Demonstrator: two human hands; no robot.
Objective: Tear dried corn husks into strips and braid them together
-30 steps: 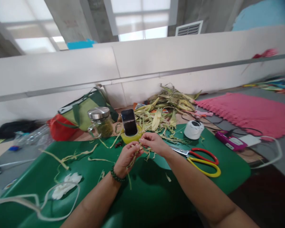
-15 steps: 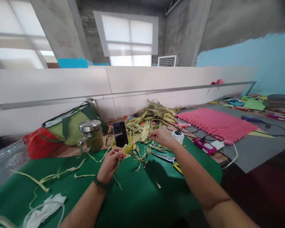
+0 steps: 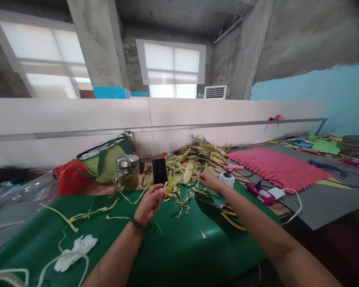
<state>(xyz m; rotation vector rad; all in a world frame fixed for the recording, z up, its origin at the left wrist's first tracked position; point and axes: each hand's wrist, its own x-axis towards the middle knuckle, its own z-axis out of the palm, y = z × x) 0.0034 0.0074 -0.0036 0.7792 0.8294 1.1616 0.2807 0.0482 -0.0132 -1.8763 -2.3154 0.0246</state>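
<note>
My left hand (image 3: 153, 201), with a beaded bracelet at the wrist, pinches a thin strip of dried corn husk (image 3: 165, 185) over the green mat (image 3: 179, 247). My right hand (image 3: 208, 180) reaches to the near edge of a heap of dried husks (image 3: 205, 151). Its fingers are closed together, and whatever they hold is hidden. Torn husk shreds (image 3: 181, 201) lie between the hands. Scissors (image 3: 212, 203) with red and yellow handles rest under my right forearm. A dark-screened phone (image 3: 159, 171) stands upright just behind my left hand.
A lidded glass jar (image 3: 127, 173) stands left of the phone, before a green bag (image 3: 110, 157) and a red bag (image 3: 73, 177). White tissue (image 3: 77, 251) lies front left. To the right are a magenta power strip (image 3: 260, 194), a white device (image 3: 227, 179) and a pink cloth (image 3: 278, 165).
The view has shifted, so the scene sits lower and farther right. My left hand still pinches the husk strip; my right hand stays by the heap. More of the scissors' handles shows.
</note>
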